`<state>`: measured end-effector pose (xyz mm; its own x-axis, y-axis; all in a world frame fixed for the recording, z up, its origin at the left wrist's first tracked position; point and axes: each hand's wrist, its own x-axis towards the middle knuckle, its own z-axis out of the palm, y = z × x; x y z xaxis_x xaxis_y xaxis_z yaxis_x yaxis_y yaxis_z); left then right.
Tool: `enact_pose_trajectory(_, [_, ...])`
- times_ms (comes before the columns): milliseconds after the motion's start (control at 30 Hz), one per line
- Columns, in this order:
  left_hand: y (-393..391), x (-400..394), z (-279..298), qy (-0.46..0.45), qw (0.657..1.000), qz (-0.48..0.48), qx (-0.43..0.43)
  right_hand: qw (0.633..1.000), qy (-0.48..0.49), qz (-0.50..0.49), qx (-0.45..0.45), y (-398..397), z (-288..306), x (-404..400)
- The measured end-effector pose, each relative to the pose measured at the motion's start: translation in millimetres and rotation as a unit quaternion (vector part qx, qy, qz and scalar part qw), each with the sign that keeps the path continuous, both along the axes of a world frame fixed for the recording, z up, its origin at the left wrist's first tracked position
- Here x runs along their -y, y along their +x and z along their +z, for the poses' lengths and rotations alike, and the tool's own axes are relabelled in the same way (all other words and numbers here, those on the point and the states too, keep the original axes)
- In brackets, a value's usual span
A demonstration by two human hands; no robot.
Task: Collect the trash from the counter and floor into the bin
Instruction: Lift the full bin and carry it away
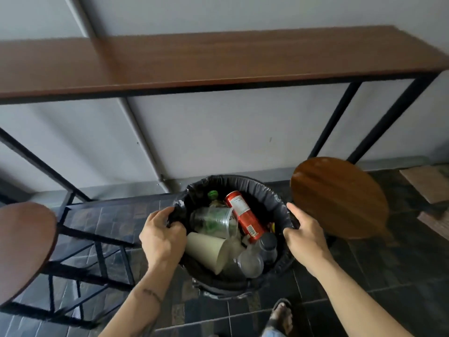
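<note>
Hands: your left hand (162,235) is closed on the black liner at the round black bin's (267,190) left rim; your right hand (306,233) grips the right rim.
Bin: on the dark tiled floor (388,276), below the long brown wooden bench (218,62).
Trash: red can (244,216), clear plastic cup (213,218) and beige paper cup (206,250) lie inside.

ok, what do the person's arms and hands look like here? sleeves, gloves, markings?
Both forearms are bare: no sleeves in view, no gloves. The left hand and right hand wear no rings or watch that I can see. The left forearm carries a small dark tattoo-like marking across it near the wrist. The right forearm shows none.
</note>
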<state>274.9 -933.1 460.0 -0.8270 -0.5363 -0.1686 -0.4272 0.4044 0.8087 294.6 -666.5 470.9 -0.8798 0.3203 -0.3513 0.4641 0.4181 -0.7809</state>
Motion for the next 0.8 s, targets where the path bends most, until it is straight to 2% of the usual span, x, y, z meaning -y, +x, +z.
enact_pose_trajectory(367, [7.9,-74.3,119.4,0.006,0.988,-0.149,-0.043,0.990,0.006,-0.126,-0.065,68.5,102.7,-75.1])
enact_pose_trajectory(600, [27.6,-195.0,168.5,0.065,0.966,-0.233,-0.094,0.972,0.017,-0.212,-0.097,121.4,147.9,-192.9])
enact_pose_trajectory(800, [37.5,-328.7,186.8,0.104,0.945,-0.283,-0.129,0.952,0.057,-0.259,-0.154,153.5,173.2,-318.8])
